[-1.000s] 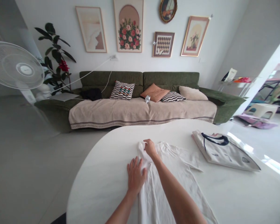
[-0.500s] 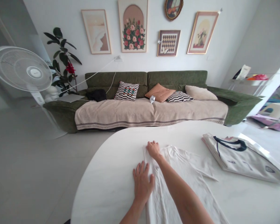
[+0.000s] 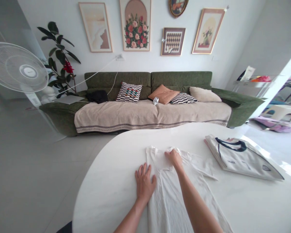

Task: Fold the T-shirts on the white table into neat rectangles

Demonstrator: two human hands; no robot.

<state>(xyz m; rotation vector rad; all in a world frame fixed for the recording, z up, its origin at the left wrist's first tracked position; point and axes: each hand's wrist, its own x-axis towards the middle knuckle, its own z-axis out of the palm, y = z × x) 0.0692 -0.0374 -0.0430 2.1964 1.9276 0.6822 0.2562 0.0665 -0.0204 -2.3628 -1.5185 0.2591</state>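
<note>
A white T-shirt (image 3: 171,200) lies spread on the white table, its left side turned inward in a long fold and one sleeve pointing out to the right. My left hand (image 3: 145,183) rests flat with fingers spread along the shirt's left folded edge. Near the collar, my right hand (image 3: 174,158) is closed on the shirt's fabric, at the right end of a flap lying across the upper part. Its fingertips are partly hidden, and the right forearm covers some of the shirt's middle.
A folded white shirt with a dark collar (image 3: 244,160) lies at the right on the round-edged table (image 3: 106,181). Beyond the table stands a green sofa (image 3: 126,77) with cushions and a beige cover. A white fan (image 3: 29,72) stands at the left.
My right hand has moved right from the shirt's upper left corner toward the collar, and a flap of fabric now lies across the top. My left hand stays flat at the left edge.
</note>
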